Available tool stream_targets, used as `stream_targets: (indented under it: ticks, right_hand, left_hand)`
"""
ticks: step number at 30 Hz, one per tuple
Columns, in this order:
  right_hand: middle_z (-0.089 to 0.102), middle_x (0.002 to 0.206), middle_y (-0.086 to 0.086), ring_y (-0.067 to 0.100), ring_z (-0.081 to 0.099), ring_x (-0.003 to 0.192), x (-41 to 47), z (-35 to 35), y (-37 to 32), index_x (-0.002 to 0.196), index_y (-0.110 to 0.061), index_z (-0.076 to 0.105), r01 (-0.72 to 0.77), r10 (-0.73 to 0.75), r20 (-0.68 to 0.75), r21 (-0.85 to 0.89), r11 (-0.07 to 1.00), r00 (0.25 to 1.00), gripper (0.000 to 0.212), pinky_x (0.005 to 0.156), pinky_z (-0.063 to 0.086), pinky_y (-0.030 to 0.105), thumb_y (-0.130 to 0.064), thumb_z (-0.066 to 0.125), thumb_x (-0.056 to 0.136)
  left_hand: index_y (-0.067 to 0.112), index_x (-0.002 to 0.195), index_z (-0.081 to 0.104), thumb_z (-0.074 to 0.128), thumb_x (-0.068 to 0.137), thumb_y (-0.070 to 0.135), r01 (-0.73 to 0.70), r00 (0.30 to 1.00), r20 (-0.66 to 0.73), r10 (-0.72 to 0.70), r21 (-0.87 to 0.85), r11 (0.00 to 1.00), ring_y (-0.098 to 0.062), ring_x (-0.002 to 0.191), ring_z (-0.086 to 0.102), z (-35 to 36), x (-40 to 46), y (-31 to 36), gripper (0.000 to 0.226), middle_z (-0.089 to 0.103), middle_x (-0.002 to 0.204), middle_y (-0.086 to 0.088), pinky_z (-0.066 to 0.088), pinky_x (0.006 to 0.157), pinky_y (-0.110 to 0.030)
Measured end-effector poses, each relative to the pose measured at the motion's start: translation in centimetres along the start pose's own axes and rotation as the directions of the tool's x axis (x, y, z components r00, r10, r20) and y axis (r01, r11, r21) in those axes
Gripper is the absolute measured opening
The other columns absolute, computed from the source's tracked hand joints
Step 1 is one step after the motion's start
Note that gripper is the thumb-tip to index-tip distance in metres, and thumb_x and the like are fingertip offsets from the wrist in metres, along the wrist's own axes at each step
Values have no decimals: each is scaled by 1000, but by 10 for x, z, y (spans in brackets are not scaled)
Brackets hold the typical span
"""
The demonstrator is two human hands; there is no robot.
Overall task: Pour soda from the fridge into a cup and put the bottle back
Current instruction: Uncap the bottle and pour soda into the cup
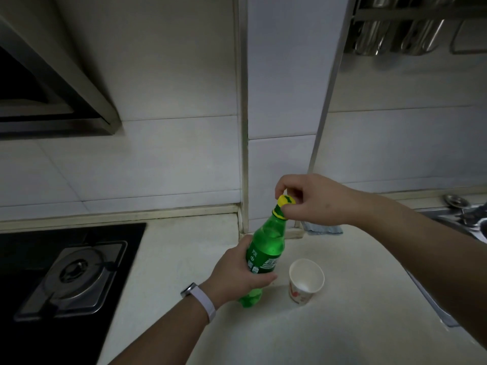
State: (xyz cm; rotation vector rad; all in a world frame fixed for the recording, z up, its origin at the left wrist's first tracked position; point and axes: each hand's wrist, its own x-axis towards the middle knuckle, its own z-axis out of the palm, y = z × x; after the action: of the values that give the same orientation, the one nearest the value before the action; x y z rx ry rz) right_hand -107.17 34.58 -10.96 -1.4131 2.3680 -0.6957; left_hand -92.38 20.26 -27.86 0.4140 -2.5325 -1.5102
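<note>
Before you runs a white tiled wall (pixel 163 154), meeting a pale surface (pixel 263 333) that fills the lower part of the view. At upper left a steel range hood (pixel 79 83) overhangs a black glass hob (pixel 31 343), whose gas burner (pixel 76 270) sits in a square steel plate. At upper right a rack holds steel utensils (pixel 395 32), and below it, at the right edge, part of a steel sink (pixel 463 214) is visible. A blue cloth (pixel 324 229) lies against the wall behind your right forearm. Your left arm enters from the bottom edge and carries a pale wristband (pixel 200 299). Your left hand (pixel 237 272) is wrapped around the labelled middle of the green soda bottle (pixel 268 241); the bottle leans slightly, neck up and to the right, with its base on or just above the surface, and which of the two cannot be determined. Your right hand (pixel 313 198) reaches in from the right and pinches the yellow cap (pixel 286 200) between thumb and curled fingers; the cap sits at the bottle mouth, tilted, and whether it is seated on the thread or lifted free cannot be determined. A white paper cup (pixel 305 281) with a red print stands upright on the surface just to the right of the bottle, apart from it, and its inside appears dry.
</note>
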Motion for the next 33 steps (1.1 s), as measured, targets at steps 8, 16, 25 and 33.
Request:
stream_targets:
  ticks: [8,16,25,33]
  right_hand:
    - [59,74,0,16,55,65,-6,2,19,89,-33,57,-33,33,-148,1,999,988,9,66,49,38,-31,63,83]
    - [57,76,-4,10,53,64,-28,27,66,93,-30,58,-180,190,-199,68,981,961,9,61,45,27,-32,64,85]
    - [63,84,6,23,64,75,-49,58,111,96,-27,59,-328,361,-167,198,924,917,11,67,54,40,-31,63,87]
    - [65,80,3,14,65,67,-59,79,129,102,-22,58,-400,458,-142,308,863,878,14,59,51,27,-28,61,90]
  left_hand:
    - [46,113,50,85,61,51,14,1000,20,-15,44,999,2,92,67,-2,5,-9,63,71,102,17,58,84,-34]
    - [36,119,49,85,66,49,19,990,135,-49,219,976,-2,90,67,2,17,-22,65,70,103,14,57,80,-32]
    - [34,123,47,85,67,48,39,972,208,-109,318,947,-11,93,66,18,24,-34,69,69,108,10,56,81,-36]
    - [31,122,47,83,70,46,67,948,260,-182,397,916,-12,89,66,32,22,-49,66,68,105,9,56,78,-35]
